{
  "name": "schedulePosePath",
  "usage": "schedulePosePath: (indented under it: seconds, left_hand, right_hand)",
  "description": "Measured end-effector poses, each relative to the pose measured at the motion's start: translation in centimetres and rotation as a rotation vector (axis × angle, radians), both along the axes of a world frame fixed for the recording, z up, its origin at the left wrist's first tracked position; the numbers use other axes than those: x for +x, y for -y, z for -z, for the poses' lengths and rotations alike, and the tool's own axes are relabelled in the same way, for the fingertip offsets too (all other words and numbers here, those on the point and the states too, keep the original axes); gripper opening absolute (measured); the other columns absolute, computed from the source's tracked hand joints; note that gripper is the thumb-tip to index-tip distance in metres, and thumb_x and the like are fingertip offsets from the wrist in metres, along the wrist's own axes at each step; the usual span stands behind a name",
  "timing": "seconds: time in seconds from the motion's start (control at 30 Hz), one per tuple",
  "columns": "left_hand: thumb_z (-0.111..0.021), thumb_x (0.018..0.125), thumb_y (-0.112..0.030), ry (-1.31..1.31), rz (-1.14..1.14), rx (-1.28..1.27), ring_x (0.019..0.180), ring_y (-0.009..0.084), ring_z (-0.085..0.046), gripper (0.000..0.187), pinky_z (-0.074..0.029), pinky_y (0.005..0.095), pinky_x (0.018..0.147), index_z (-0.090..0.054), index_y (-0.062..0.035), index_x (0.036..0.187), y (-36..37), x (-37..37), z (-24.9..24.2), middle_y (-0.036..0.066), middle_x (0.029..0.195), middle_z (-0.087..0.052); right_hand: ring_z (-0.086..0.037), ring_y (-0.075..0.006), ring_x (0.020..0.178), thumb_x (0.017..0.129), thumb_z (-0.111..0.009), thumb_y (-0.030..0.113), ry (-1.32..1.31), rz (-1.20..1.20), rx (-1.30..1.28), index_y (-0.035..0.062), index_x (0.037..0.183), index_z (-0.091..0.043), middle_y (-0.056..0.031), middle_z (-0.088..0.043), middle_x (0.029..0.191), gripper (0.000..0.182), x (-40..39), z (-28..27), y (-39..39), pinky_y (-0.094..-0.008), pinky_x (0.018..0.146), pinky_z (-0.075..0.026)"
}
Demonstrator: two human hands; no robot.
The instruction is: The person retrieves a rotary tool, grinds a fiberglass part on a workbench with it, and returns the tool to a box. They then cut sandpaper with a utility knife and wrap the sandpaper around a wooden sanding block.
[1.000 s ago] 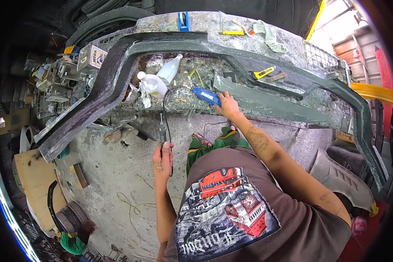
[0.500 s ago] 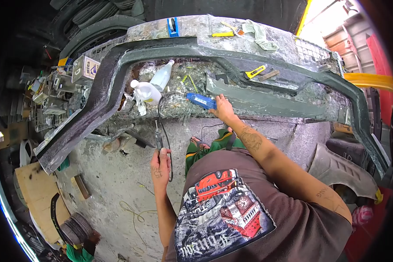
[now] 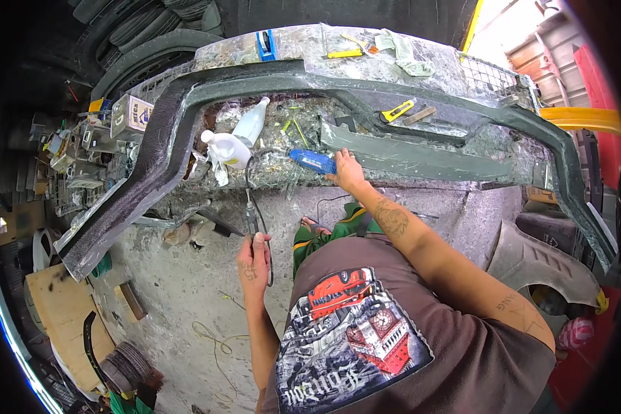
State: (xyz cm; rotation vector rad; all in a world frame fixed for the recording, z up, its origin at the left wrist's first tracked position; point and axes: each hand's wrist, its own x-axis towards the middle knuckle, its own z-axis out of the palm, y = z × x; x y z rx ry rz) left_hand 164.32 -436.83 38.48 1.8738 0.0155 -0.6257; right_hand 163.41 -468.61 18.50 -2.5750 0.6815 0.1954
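Note:
My left hand (image 3: 254, 261) is closed round the handpiece (image 3: 252, 219) of a flexible shaft, its tip pointing up and away from me. From it the black shaft (image 3: 249, 179) curves up to a blue rotary tool (image 3: 312, 161) lying on the bench. My right hand (image 3: 347, 172) grips the near end of that tool's body, with the fingertips by a grey panel (image 3: 421, 157). Beside the shaft are a white bottle (image 3: 229, 150) and a clear plastic bottle (image 3: 252, 121). A long dark bumper-like part (image 3: 162, 148) arches around all of these.
On the arched part rest a yellow cutter (image 3: 397, 110) and a small wooden block (image 3: 421, 115). Behind it lie a blue tape dispenser (image 3: 265, 45), another yellow cutter (image 3: 345, 53) and a pale cloth (image 3: 412, 56). A grey fender (image 3: 541, 262) stands on the right, cardboard (image 3: 69, 314) on the left.
The bench and its contents shift slightly left in view. The blue tool and my right hand shift with them. My left hand keeps its hold on the handpiece.

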Motion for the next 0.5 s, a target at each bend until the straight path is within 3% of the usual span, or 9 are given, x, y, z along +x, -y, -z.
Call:
schedulePosePath:
  seconds: [0.07, 0.37, 0.5]
  left_hand:
    - [-0.052, 0.106, -0.038, 0.011, 0.005, 0.012, 0.051, 0.0043, -0.039, 0.038, -0.03, 0.0242, 0.046, -0.063, -0.0036, 0.096, 0.2, -0.1, 0.2, -0.004, 0.062, -0.045]
    - [-0.052, 0.106, -0.04, 0.034, 0.012, -0.018, 0.049, 0.0029, -0.036, 0.038, -0.028, 0.0218, 0.042, -0.063, -0.0051, 0.098, 0.9, -0.1, 1.9, -0.005, 0.062, -0.042]
    - [-0.053, 0.106, -0.037, -0.03, -0.021, -0.033, 0.053, 0.0044, -0.038, 0.036, -0.029, 0.0244, 0.048, -0.064, -0.0036, 0.097, 1.3, -0.2, 1.7, -0.005, 0.063, -0.043]
  right_hand:
    - [-0.06, -0.0406, 0.111, 0.07, -0.089, 0.035, 0.086, 0.009, 0.007, 0.0037, 0.116, -0.054, -0.0192, -0.053, 0.122, 0.066, -0.5, -0.1, 0.0, -0.0484, 0.089, -0.055]
    - [-0.061, -0.0394, 0.11, 0.071, -0.088, 0.033, 0.054, -0.033, 0.034, 0.0071, 0.121, -0.05, -0.0175, -0.052, 0.122, 0.069, -0.7, -0.5, 0.4, -0.0496, 0.086, -0.056]
    - [-0.061, -0.0394, 0.11, 0.071, -0.088, 0.034, 0.01, -0.026, 0.047, 0.0075, 0.121, -0.049, -0.0173, -0.052, 0.123, 0.069, -0.8, -0.9, 0.5, -0.0498, 0.085, -0.056]
